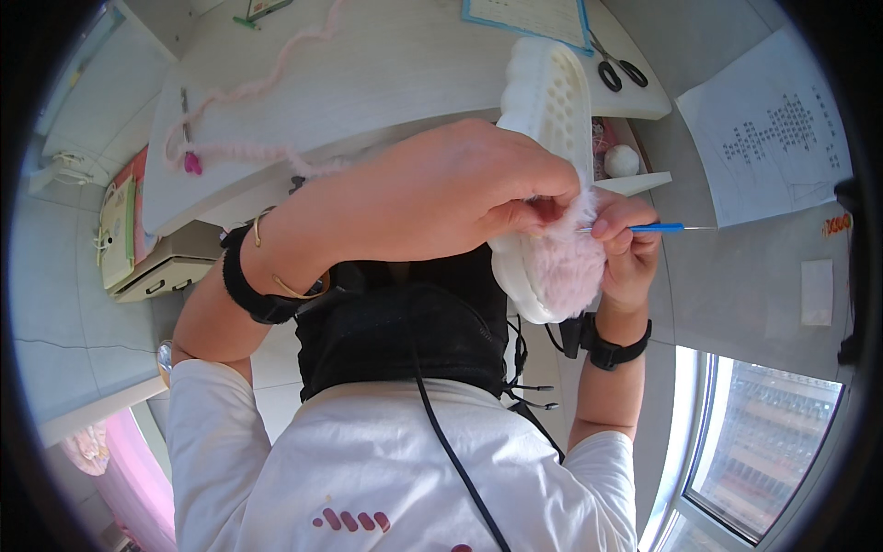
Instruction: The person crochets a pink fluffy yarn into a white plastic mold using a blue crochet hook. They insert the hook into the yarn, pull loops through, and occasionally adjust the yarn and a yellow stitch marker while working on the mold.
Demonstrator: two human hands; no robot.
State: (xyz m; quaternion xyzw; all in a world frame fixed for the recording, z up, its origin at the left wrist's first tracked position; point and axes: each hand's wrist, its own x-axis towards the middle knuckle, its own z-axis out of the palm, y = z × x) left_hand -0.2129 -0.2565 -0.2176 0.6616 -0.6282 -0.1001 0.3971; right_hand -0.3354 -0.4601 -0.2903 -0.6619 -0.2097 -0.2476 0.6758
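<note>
A white moulded slipper sole point(552, 90) with a dimpled footbed stands lengthwise before me, its far end over the table edge. Pale pink fluffy crochet work point(567, 272) covers its near end. My left hand point(510, 186) pinches the fuzzy yarn at the upper edge of this pink part, fingertips partly hidden. From the right, my right hand point(624, 241) grips a crochet hook point(659, 228) with a blue handle, its metal tip at the pink pile. Pink fluffy yarn point(255, 150) runs from behind my left forearm to the left and loops over the white table point(386, 76).
Black-handled scissors point(621, 72) and a blue-edged board with paper point(531, 17) lie at the table's far right. A pink-ended tool point(191, 160) lies at the left. A white ball point(621, 161) sits in an open compartment below the tabletop. Cables hang near my waist.
</note>
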